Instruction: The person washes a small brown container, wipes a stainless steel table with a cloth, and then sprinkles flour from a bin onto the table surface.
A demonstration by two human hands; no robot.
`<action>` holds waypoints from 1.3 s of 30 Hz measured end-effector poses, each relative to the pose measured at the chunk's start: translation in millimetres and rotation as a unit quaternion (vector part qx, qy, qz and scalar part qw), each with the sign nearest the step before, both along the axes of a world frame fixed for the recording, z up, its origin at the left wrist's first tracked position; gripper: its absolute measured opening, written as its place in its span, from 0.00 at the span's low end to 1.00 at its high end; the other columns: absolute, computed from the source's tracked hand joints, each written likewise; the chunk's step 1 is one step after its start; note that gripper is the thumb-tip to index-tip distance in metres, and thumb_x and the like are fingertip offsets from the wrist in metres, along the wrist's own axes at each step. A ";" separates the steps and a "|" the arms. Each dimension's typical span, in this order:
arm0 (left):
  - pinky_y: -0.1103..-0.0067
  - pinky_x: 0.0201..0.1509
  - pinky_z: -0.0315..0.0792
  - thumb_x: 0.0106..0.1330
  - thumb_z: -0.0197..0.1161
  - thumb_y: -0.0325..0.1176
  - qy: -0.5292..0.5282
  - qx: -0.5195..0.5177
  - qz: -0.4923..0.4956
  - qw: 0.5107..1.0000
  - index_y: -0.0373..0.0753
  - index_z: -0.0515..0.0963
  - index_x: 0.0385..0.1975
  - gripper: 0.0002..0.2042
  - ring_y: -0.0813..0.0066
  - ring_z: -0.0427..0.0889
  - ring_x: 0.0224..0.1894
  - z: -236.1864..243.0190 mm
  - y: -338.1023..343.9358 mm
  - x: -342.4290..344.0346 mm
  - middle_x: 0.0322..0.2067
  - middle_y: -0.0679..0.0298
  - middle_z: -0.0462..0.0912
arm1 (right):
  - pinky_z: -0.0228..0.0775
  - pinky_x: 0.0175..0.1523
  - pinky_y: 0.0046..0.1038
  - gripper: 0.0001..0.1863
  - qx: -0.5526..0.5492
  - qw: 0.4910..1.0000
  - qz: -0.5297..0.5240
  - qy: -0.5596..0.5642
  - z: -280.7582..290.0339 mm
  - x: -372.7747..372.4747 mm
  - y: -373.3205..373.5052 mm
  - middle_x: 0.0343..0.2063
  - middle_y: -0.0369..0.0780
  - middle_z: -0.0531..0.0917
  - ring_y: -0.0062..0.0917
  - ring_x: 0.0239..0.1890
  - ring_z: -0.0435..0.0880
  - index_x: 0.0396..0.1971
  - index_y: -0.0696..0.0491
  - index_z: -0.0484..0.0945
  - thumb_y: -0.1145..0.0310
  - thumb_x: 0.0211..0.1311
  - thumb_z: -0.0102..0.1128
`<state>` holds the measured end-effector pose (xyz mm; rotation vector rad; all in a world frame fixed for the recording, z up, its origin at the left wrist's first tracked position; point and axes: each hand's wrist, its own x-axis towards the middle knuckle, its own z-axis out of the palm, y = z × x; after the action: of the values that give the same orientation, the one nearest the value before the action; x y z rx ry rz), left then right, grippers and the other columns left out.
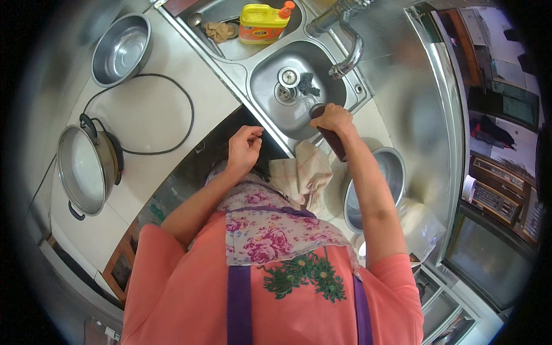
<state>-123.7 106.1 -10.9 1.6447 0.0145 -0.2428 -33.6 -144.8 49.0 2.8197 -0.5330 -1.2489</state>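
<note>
My right hand (334, 119) is wrapped round a dark reddish-brown, bottle-like cylinder (333, 143). It is tilted, with its upper end over the right basin of the steel sink (265, 110). A clear streak, seemingly water, runs from that end toward the drain (285, 94). In the basin lie a round metal strainer (288, 76) and a dark scouring pad (309, 84). My left hand (245, 149) hovers before the sink's front edge, fingers curled and thumb against them. What it holds, if anything, is hidden.
A checked cloth (310, 169) hangs at the counter edge, beside a steel bowl (393, 167). The other basin holds a yellow detergent jug (260, 22) and a tan rag (218, 31). Above is the faucet (352, 49). At left are a pot (85, 167), a cord (191, 112) and another bowl (122, 49).
</note>
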 end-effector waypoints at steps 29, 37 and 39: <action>0.68 0.44 0.72 0.51 0.58 0.31 0.044 0.185 -0.511 0.838 0.36 0.80 0.35 0.12 0.54 0.78 0.40 -27.1 13.7 -37.2 0.35 0.52 0.80 | 0.71 0.48 0.33 0.36 0.039 0.997 -0.063 -0.035 16.4 -28.4 44.0 0.38 0.49 0.81 0.39 0.43 0.81 0.43 0.59 0.74 0.49 0.34 0.64; 0.72 0.47 0.73 0.48 0.69 0.33 0.084 0.037 -0.430 0.898 0.34 0.68 0.51 0.28 0.67 0.77 0.45 39.1 -0.5 -74.8 0.44 0.56 0.76 | 0.69 0.50 0.34 0.35 0.352 0.815 -0.154 -0.433 80.7 -192.1 90.2 0.38 0.48 0.79 0.39 0.43 0.79 0.47 0.57 0.70 0.61 0.34 0.69; 0.74 0.51 0.70 0.48 0.70 0.31 0.038 0.004 -0.423 0.905 0.36 0.66 0.53 0.31 0.70 0.74 0.49 46.7 -9.4 -106.0 0.47 0.58 0.74 | 0.66 0.52 0.34 0.36 0.303 0.807 -0.155 -0.482 91.7 -254.8 101.7 0.43 0.45 0.77 0.39 0.46 0.76 0.48 0.55 0.69 0.63 0.32 0.71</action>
<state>-229.7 96.7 35.8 1.5614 -0.6531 -0.9659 -288.4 -43.0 140.7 3.9208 -0.6977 0.2600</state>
